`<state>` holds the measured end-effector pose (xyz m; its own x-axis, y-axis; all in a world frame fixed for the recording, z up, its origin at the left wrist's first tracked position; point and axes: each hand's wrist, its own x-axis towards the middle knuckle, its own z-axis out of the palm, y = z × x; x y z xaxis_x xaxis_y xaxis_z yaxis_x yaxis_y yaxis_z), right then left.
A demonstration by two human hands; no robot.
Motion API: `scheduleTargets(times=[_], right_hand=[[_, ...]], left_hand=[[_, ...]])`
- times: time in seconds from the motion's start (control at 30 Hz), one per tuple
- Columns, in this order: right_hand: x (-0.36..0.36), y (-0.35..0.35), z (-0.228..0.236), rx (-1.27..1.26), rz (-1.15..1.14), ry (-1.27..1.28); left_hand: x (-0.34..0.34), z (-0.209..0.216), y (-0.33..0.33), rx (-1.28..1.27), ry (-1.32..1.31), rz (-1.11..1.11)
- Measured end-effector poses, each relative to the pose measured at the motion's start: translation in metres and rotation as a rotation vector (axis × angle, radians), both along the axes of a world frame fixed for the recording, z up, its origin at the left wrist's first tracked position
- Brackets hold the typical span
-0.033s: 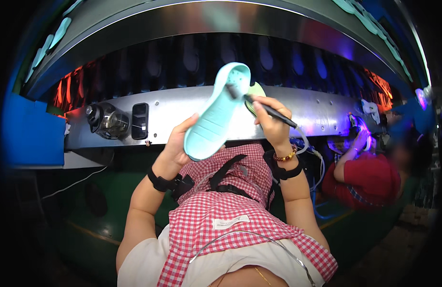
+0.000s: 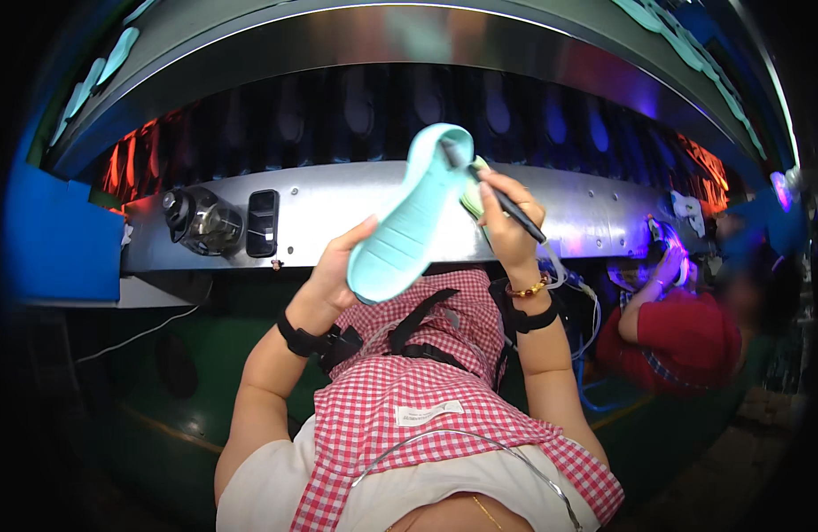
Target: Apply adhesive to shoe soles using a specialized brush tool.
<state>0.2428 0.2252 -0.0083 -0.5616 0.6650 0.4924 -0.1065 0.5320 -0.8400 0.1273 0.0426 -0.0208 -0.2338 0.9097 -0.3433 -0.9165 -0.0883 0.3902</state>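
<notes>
My left hand (image 2: pixel 334 273) is closed around the lower left end of a pale turquoise shoe sole (image 2: pixel 397 238), held tilted over the front edge of the bench. The sole has a raised rim, with lines across its wider near part. In my right hand (image 2: pixel 513 235) is a black brush (image 2: pixel 521 220) with a pale tube at its back end. Its blurred dark bristles reach into the hollow far end of the sole. Behind the sole and beside my right fingers shows part of a light green piece (image 2: pixel 471 206); the rest is hidden.
A metal bench (image 2: pixel 338 184) runs across in front of me. On its left stand a dark-lidded clear bottle (image 2: pixel 205 222) and a black divided tray (image 2: pixel 262 223). Behind it is a dark machine opening with a row of soles. A co-worker in a red top (image 2: pixel 679 332) works at right.
The sole has shifted slightly right and toward me. The brush tip has moved right and up within its far end, and my right hand has moved slightly.
</notes>
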Motion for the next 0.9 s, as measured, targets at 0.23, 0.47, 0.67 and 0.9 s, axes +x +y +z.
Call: scheduleTargets(times=[0.23,0.47,0.67,0.9], right_hand=[[0.020,-0.043,0.017,0.060,0.479,-0.135],[0.053,0.008,0.021,-0.634,0.517,0.349],[0.050,-0.002,-0.018,-0.831,0.446,0.221],[0.059,-0.008,-0.044,-0.925,0.396,0.202]], left_hand=[[-0.015,0.001,-0.004,0.145,0.056,0.072],[-0.104,0.107,-0.032,0.650,0.553,0.101],[-0.238,0.152,0.019,0.498,0.125,1.186],[-0.220,0.143,0.135,-0.780,2.127,0.761]])
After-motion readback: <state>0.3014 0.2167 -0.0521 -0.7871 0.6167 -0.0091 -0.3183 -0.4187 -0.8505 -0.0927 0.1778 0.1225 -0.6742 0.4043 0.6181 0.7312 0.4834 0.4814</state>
